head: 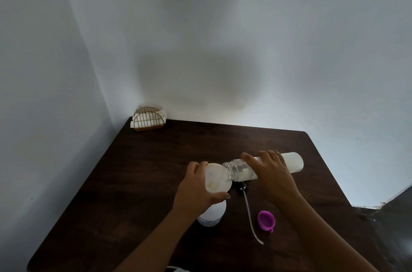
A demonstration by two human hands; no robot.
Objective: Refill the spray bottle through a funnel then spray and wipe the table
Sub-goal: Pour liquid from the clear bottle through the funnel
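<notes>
A white funnel point(217, 177) sits in the neck of a white spray bottle point(211, 216) standing on the dark table point(133, 182). My left hand point(197, 187) grips the funnel's rim. My right hand point(272, 169) holds a long white water bottle point(292, 161) tipped sideways, its clear open mouth over the funnel. The spray head with its long dip tube point(250, 213) lies on the table to the right of the spray bottle, its head partly hidden under the tipped bottle. A purple cap point(266, 220) lies beside the tube.
A gold wire napkin holder point(149, 120) with white napkins stands in the far left corner against the wall. The table's right edge drops to a dark floor point(392, 216). Something white peeks in at the bottom edge point(176, 269).
</notes>
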